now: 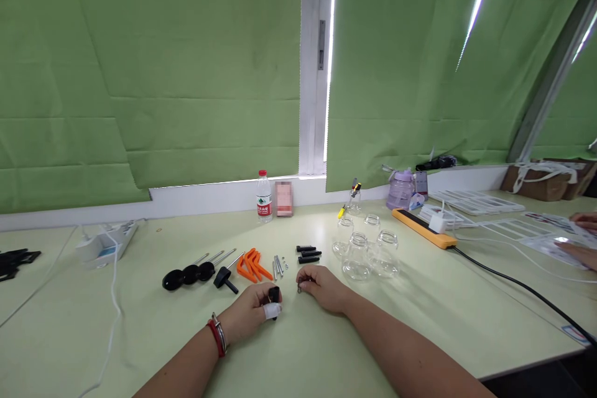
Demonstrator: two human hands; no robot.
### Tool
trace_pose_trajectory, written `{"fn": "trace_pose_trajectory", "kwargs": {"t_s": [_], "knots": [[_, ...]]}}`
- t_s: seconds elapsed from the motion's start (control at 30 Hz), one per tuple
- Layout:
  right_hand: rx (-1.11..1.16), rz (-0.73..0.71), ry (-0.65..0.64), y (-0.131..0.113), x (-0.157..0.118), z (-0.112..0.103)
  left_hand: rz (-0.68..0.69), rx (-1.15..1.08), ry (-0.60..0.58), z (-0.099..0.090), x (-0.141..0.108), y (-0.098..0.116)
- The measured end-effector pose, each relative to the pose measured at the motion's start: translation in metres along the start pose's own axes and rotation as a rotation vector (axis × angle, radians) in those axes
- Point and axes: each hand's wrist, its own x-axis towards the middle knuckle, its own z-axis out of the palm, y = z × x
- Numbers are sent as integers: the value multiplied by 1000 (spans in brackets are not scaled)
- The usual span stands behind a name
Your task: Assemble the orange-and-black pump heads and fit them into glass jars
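My left hand (258,310), a white wrap on its thumb, is closed around a small black plastic part (274,293), mostly hidden by the fingers. To its right, my right hand (321,288) pinches a tiny metal piece (299,289), perhaps a spring, just above the table. Beyond the left hand lie orange angled levers (252,265) and a black lid with a stem and metal rod (224,278). Silver screws (278,266) and tiny metal bits (285,261) lie between the hands, farther back. Three black ribbed pins (308,254) lie beyond the right hand.
Several clear glass jars (358,258) stand at right. Black round lids with rods (190,274) lie left. Behind are a water bottle (263,199) and purple jug (400,189). An orange power strip (423,229) trails a black cable. Another person's hand (578,254) shows at far right.
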Motion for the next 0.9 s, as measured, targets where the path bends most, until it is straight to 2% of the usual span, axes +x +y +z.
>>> {"fn": "trace_pose_trajectory", "kwargs": {"t_s": [0.2,0.33,0.53,0.77,0.9], "knots": [[-16,17,68,1,0,-4,-5,-16,6,0,0,1],[-237,51,125,1,-1,-8,-42,-66,12,0,0,-2],[-506,6,157,-1,-1,-4,-90,-96,18,1,-1,-4],[-572,-34,78,3,1,-3,-84,-125,22,2,0,-4],[-506,-29,111,2,-1,-6,-79,-130,22,3,0,0]]}}
